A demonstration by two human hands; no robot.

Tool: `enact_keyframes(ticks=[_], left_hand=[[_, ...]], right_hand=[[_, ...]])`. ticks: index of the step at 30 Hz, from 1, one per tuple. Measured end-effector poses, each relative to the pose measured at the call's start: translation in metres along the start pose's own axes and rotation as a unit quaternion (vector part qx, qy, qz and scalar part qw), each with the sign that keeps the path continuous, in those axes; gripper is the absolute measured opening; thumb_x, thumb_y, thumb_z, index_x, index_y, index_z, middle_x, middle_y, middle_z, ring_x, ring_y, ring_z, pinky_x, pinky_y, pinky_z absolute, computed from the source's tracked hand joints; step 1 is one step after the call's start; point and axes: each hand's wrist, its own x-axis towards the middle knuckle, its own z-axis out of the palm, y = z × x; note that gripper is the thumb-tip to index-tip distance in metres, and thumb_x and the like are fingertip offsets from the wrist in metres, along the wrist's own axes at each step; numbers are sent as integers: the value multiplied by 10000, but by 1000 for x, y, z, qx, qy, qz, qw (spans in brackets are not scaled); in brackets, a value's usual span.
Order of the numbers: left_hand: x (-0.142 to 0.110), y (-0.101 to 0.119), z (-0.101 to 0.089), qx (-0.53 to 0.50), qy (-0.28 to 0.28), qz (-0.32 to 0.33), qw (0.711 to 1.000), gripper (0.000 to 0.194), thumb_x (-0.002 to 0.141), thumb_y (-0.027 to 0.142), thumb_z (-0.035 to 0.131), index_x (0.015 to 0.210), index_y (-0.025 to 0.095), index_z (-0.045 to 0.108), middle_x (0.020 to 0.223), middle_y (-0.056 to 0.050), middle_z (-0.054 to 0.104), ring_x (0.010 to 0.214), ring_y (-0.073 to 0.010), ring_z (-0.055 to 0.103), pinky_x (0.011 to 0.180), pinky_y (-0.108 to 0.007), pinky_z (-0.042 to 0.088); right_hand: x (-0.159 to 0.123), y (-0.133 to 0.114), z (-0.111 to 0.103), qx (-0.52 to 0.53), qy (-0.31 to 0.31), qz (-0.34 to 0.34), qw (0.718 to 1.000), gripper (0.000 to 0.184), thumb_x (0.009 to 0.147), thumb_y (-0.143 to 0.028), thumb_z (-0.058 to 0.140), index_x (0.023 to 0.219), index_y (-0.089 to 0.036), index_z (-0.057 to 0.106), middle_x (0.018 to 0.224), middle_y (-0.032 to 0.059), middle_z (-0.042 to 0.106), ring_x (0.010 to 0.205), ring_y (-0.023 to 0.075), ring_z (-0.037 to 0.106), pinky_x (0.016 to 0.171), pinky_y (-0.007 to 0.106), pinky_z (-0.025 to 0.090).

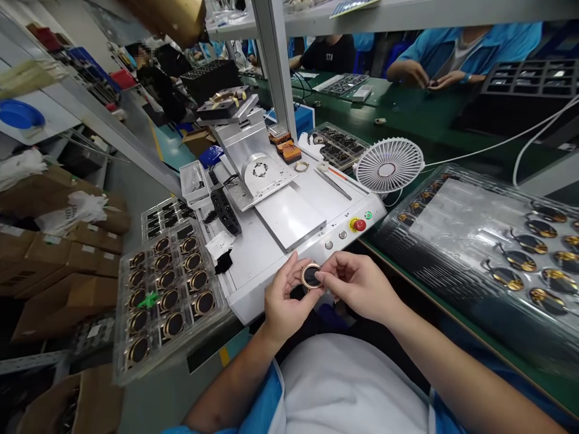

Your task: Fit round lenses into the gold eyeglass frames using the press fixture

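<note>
Just in front of my body, a round watch case point(310, 276) with a gold rim and a dark face is held up. My left hand point(287, 295) grips it by the edge between thumb and fingers. From the other side, my right hand point(355, 280) is closed, its thumb and fingers pressed on the case's right edge; part of its fingers is hidden. Beyond both hands stands a white bench machine point(266, 235) with a metal plate point(294, 214) and a tilted metal fixture point(257, 160). A red stop button point(359, 225) is on its front panel.
At left, a clear tray point(178, 283) holds several gold-rimmed watch cases. Stacked clear trays point(452, 208) with round black-and-gold parts with thin tails lie at right. A white fan point(388, 166), tweezers point(333, 184) and a shelf post point(275, 66) stand nearby. Co-workers sit across the green table point(398, 108).
</note>
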Motion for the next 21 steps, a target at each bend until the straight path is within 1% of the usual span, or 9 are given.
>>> enact_keyframes(ticks=[5, 8, 12, 14, 16, 18, 19, 20, 21], left_hand=[[0, 2, 0, 1, 4, 11, 1000, 785, 780, 129, 849, 1484, 253, 525, 1273, -144, 764, 1102, -245, 771, 898, -319, 666], [-1, 3, -1, 17, 7, 13, 1000, 753, 786, 129, 843, 1469, 233, 542, 1265, -152, 766, 1096, -254, 774, 890, -327, 672], [-1, 4, -1, 25, 12, -2, 1000, 719, 783, 127, 846, 1441, 221, 571, 1252, -151, 772, 1079, -266, 780, 880, -343, 681], [-2, 3, 0, 21, 18, -9, 1000, 704, 774, 139, 857, 1422, 217, 591, 1239, -145, 778, 1068, -274, 783, 881, -356, 684], [-4, 2, 2, 13, 19, -8, 1000, 713, 766, 132, 863, 1420, 227, 595, 1242, -133, 778, 1074, -274, 781, 903, -371, 680], [-6, 0, 4, 1, 6, 0, 1000, 749, 768, 105, 856, 1445, 256, 572, 1249, -112, 777, 1084, -263, 777, 934, -381, 670], [-7, -2, 4, -3, -11, 5, 1000, 775, 769, 94, 851, 1462, 271, 554, 1263, -105, 769, 1097, -261, 771, 956, -393, 662], [-8, -4, 4, -4, -28, 12, 1000, 796, 767, 89, 849, 1476, 281, 540, 1286, -103, 756, 1117, -264, 761, 981, -410, 652], [-8, -5, 3, -2, -46, 18, 999, 804, 766, 89, 848, 1481, 286, 535, 1317, -104, 735, 1144, -271, 748, 1006, -428, 639]], right_hand=[[2, 0, 1, -35, 11, -12, 999, 213, 826, -345, 719, 727, -173, 642, 637, 33, 677, 473, 129, 557, 426, 229, 451], [1, 0, 2, -58, 14, -18, 998, 192, 823, -328, 701, 714, -181, 644, 639, 35, 683, 463, 129, 552, 414, 228, 434], [3, 1, 2, -83, 22, -3, 996, 184, 824, -307, 688, 690, -195, 630, 632, 30, 673, 467, 131, 543, 412, 227, 413], [4, 2, 3, -86, 39, 2, 996, 149, 805, -288, 709, 723, -198, 623, 630, 15, 651, 501, 130, 548, 438, 219, 416], [5, 3, 4, -57, 40, 12, 997, 167, 780, -304, 749, 790, -195, 623, 648, 2, 638, 535, 126, 554, 472, 213, 432], [4, 6, 2, 4, 6, 40, 999, 277, 761, -392, 792, 830, -190, 616, 648, -6, 627, 524, 120, 538, 471, 213, 432], [2, 7, -3, 33, -9, 51, 998, 331, 755, -448, 805, 824, -190, 609, 637, -11, 616, 509, 116, 523, 463, 216, 426], [-2, 7, -11, 51, -11, 54, 997, 373, 751, -496, 810, 807, -193, 601, 619, -16, 602, 495, 115, 508, 458, 219, 419], [-9, 7, -23, 53, 9, 45, 998, 403, 746, -530, 816, 792, -197, 595, 613, -18, 594, 494, 117, 504, 462, 225, 417]])
